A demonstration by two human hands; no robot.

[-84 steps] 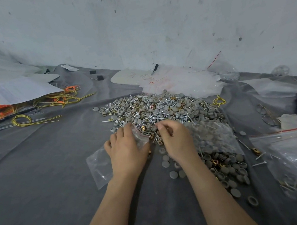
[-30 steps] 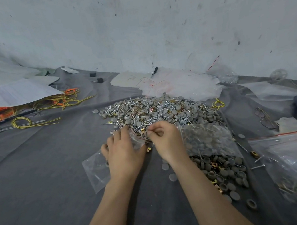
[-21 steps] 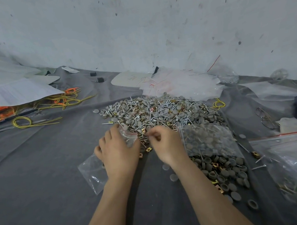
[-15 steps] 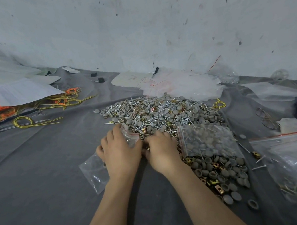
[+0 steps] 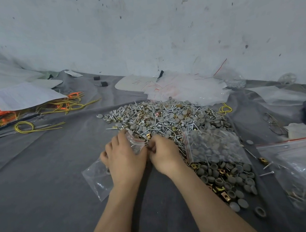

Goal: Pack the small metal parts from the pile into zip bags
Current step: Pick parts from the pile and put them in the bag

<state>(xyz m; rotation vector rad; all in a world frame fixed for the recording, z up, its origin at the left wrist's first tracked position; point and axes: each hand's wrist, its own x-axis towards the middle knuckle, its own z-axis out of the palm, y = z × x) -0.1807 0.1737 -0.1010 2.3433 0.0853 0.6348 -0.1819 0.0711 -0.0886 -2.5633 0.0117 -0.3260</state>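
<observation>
At the near edge of the pile [image 5: 168, 117], the left hand [image 5: 124, 159] holds the bag [image 5: 96, 180] mouth; the right hand [image 5: 163, 155], touching it, pinches parts [image 5: 148, 146]. I think the thin mouth may fold closed, spilling parts onto the surface [image 5: 40, 190].

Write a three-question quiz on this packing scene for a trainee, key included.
1. True or false: the filled bag of grey caps lies on the pile, to the right of the right hand.
2. What does the left hand hold? A) a clear zip bag; B) a pair of pliers; C) a sheet of paper.
3. Fill in the blank: the wire loop lying left of the pile is ____ in colour.
Key: 1 true; 2 A; 3 yellow.
</observation>
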